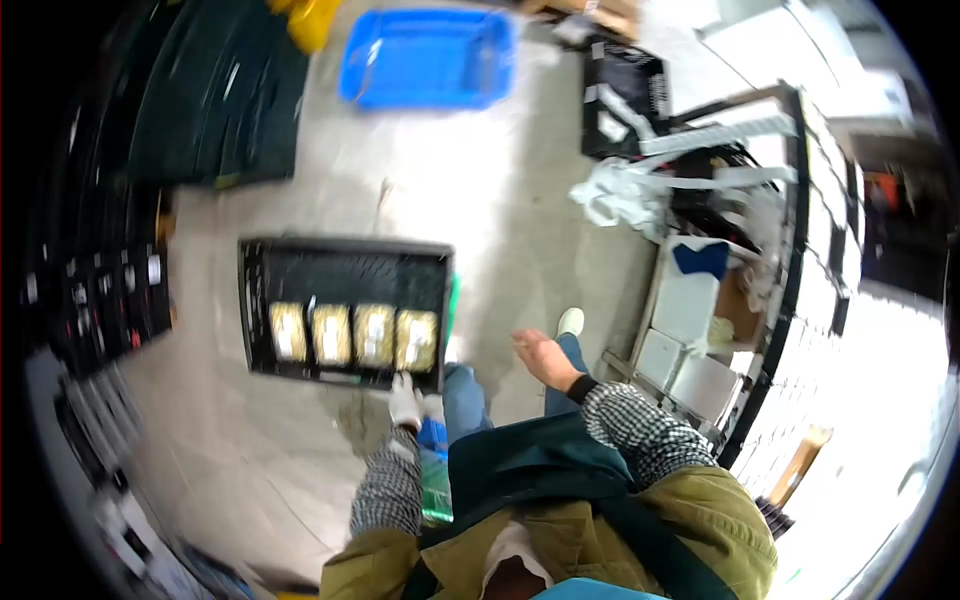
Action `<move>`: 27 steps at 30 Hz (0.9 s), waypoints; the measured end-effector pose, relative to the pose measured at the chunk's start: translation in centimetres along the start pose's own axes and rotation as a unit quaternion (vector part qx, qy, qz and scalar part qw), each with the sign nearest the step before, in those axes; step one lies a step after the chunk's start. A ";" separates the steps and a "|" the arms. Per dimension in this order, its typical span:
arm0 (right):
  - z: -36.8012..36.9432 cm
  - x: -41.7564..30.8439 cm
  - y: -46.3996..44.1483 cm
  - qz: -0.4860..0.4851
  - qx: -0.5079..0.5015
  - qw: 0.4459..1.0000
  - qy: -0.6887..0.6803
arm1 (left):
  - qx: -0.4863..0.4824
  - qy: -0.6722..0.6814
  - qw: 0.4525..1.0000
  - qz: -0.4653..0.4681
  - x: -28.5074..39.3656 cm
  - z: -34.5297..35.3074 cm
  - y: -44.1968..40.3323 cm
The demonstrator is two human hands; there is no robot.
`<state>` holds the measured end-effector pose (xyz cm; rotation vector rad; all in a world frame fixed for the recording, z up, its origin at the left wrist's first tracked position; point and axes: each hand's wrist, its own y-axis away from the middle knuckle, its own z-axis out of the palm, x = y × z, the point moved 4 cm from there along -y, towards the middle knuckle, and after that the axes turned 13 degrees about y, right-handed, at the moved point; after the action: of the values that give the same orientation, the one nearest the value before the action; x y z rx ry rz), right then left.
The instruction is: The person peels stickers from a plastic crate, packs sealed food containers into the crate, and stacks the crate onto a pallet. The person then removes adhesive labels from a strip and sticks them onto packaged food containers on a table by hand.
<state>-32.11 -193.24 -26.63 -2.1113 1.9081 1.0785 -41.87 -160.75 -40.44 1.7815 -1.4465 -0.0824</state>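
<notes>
My left hand (405, 402), in a white glove, is at the near edge of a black crate (350, 262), close to its right corner. Its fingers reach up to the rim, and their grip is too small to make out. Inside the crate, along the near side, lies a row of several gold-coloured packs with pale labels, the rightmost pack (416, 341) closest to my left hand. Bare and apart from the crate, my right hand (541, 357) hangs over the floor with its fingers stretched out and holds nothing.
A blue tub (428, 60) stands on the floor ahead. Dark stacked crates (205, 100) rise at the left. On the right are a black crate (622, 90), white crumpled strips (615, 193) and a rack (797, 220) with boxes. My shoe (571, 321) shows beside my right hand.
</notes>
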 end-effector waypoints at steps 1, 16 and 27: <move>-3.9 2.1 1.6 0.015 0.031 0.999 -0.007 | -0.044 0.043 0.998 0.002 2.7 0.3 1.5; -51.1 55.5 44.6 0.516 0.682 0.515 -0.060 | 0.047 0.080 0.888 0.451 66.9 -1.6 -11.5; -56.0 79.4 57.9 0.708 0.530 0.463 -0.062 | -0.086 -0.244 0.666 0.699 128.2 17.3 4.9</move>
<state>-63.13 -300.23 -7.00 0.4828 2.7293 -0.2552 -11.36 -277.85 5.59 0.0733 -2.7014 0.1185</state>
